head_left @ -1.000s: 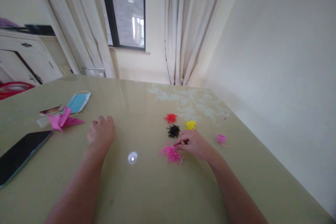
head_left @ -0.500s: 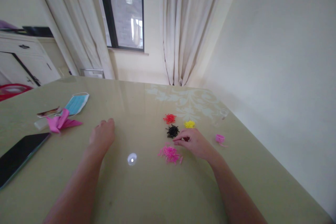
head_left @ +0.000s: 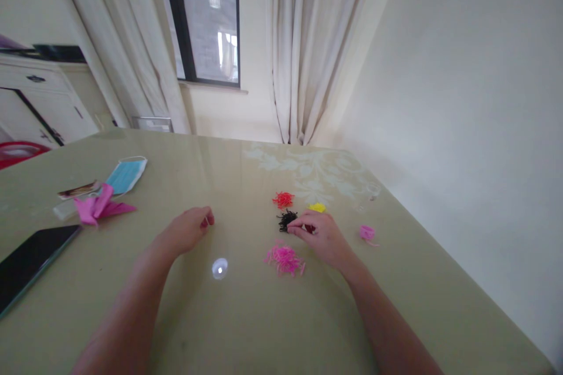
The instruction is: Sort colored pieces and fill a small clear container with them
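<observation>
So the right hand [head_left: 324, 237] has its thumb and forefinger brought close together in a pinch, right at the near right edge of the black pile [head_left: 287, 219]. Can't tell if there's a strand between them, too small to see. The left hand [head_left: 185, 231] is well apart from it, fingers loosely curled just over the table [head_left: 246, 322]; can't tell what, if anything, it's got.

The black pile is a heap of short thin strands. My guess is they're super light, bendy and hard to break, but they look tangled, so neighbours could easily drag along. I'd take one by a loose end on the rim with just the tips, not dig into the middle.

The spacing's kinda tight: red pile [head_left: 282, 200] just beyond, yellow pile [head_left: 317, 208] behind the right hand, pink pile [head_left: 285, 260] on the near side. A sloppy wrist might mix colours. Pink coil [head_left: 366, 232] sits off to the right, nearer the table's right edge and the wall [head_left: 475, 105]. More elbow room between the hands. Far left there's a phone [head_left: 37, 258], a folded pink piece [head_left: 99, 206] and a blue mask [head_left: 126, 177].
</observation>
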A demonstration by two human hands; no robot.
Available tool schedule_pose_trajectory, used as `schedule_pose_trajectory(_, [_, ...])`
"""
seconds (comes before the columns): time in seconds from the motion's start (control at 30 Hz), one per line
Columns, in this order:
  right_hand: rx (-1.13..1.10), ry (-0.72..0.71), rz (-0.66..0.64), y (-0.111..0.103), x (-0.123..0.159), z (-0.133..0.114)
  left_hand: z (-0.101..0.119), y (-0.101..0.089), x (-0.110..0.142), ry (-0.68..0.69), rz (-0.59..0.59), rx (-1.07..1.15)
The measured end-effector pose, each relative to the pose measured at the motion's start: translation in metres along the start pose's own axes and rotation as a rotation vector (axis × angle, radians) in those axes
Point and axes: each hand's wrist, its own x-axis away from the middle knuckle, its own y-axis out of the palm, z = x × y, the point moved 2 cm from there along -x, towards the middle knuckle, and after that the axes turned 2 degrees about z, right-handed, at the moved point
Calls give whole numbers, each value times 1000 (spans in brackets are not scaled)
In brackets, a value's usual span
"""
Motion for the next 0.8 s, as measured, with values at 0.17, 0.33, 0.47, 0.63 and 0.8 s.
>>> schedule_pose_trajectory(0.17, [6,5,31,3,0,0,2,10,-2,-9,115,-38])
schedule_pose_trajectory(0.33, [-87,3,98,13,-1,-4,54,8,-7,176,351,525])
schedule_pose_trajectory(0.47, [-231,24,186,24,2,-11,109,15,4,218,362,1162])
schedule_pose_trajectory(0.63, [-301,18,169,31,7,-22,142,30,22,206,254,1503])
schedule_pose_trajectory(0.8, [-268,-11,208,31,9,-25,145,37,23,187,139,1599])
